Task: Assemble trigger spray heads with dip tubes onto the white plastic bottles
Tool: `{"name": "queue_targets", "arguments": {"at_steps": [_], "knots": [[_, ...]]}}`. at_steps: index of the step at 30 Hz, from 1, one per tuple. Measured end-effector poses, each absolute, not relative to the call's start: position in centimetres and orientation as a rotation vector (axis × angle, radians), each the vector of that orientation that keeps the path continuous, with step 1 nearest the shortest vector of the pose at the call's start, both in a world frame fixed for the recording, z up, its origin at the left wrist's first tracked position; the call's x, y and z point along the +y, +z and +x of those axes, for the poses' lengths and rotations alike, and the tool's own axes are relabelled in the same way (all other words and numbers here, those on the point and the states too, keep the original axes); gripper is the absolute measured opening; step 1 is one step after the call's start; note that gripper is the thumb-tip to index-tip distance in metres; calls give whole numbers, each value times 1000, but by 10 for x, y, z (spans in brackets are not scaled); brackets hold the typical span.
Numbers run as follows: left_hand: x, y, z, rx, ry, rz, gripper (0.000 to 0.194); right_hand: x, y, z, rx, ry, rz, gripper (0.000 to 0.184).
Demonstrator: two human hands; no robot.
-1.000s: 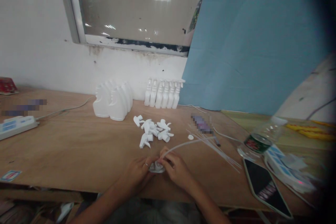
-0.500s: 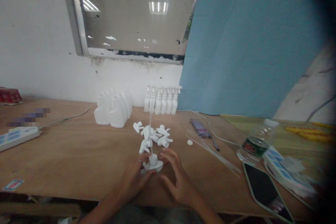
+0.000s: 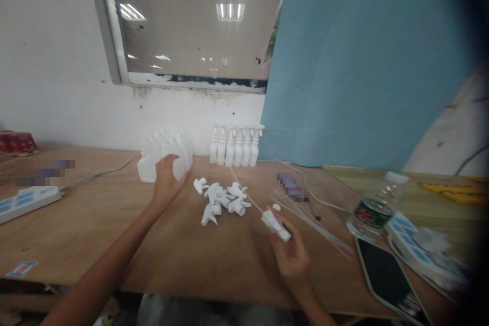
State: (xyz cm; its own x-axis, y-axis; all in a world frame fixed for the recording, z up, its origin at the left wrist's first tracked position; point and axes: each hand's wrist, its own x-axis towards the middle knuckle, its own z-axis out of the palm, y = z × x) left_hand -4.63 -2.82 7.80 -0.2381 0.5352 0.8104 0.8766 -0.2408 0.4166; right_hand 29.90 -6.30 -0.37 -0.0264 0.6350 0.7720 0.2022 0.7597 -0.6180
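My left hand is at the front of the group of white plastic bottles. Its thumb and fingers are apart, reaching around the nearest bottle; whether they press on it, I cannot tell. In my right hand is a white trigger spray head, gripped between thumb and fingers. A thin clear tube sticks out of it towards the upper left. Several loose trigger spray heads lie in a heap between my hands.
Several small spray bottles stand against the wall. Right of the heap lie loose clear tubes and a white disc. Farther right are a water bottle, a phone and a power strip. Another power strip is at left.
The spray head with its tube passed from my left hand to my right, which moved right. My left hand went forward and left to the white bottles.
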Motion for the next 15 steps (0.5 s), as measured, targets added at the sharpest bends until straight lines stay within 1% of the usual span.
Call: {"name": "queue_targets", "arguments": {"at_steps": [2,4,7,10,15], "knots": [[-1,82,-75,-1843,-1378,-1401,68,-58,-4,301,-1387,654,-678,40],[17,80,-91,-2026,-1295,-1227,81,-55,-2,302,-1255,838,-621,39],[32,69,-98,-2234,-1171,-1197,91,-52,4,303,-1169,939,-555,40],[38,58,-96,-2298,-1114,-1259,94,-53,9,303,-1159,941,-563,38],[20,55,-93,-2236,-1097,-1360,87,-54,12,304,-1169,936,-549,29]]}}
